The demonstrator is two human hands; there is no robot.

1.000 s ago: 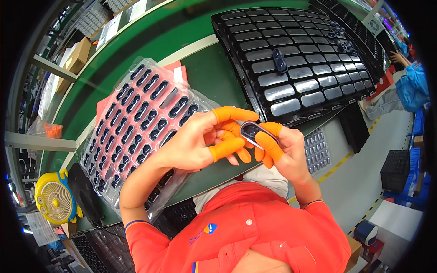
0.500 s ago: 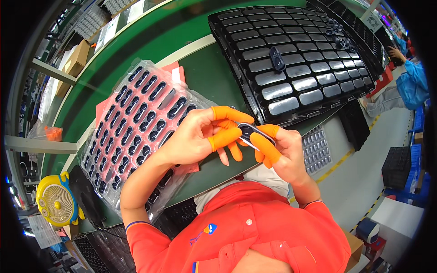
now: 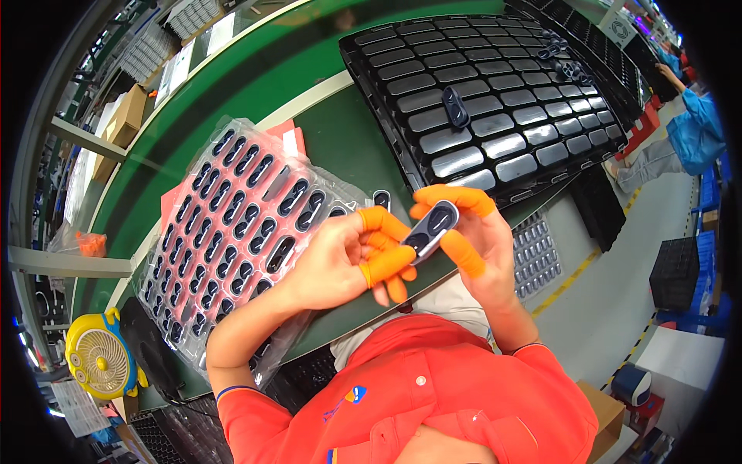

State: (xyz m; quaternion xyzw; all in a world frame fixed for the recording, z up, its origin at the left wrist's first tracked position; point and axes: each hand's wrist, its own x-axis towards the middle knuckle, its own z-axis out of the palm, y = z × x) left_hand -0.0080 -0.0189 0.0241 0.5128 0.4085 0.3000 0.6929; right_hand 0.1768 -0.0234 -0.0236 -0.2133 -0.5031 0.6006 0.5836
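Note:
Both my hands hold an oval earbud case part [image 3: 433, 230], dark blue with two rounded recesses and a pale rim, tilted above the green table. My left hand [image 3: 348, 255], in orange finger cots, pinches its lower left end between thumb and fingers. At its upper right end is my right hand [image 3: 483, 240], also in orange finger cots; the index finger lies behind that end and the thumb rests against the edge. A similar oval part [image 3: 381, 199] lies on the table just beyond my left fingers. Left of my hands, a clear blister tray [image 3: 274, 184] holds many such parts.
A large black tray [image 3: 442, 166] with oval pockets stands at the back right, with a dark oval piece [image 3: 456, 107] and several small dark pieces on it. A yellow fan [image 3: 100, 356] is at the left. Another person in blue [image 3: 696, 135] works at far right.
The part has turned so its recesses face up more, and its right end now points up and away. My right thumb has moved off its face to its edge.

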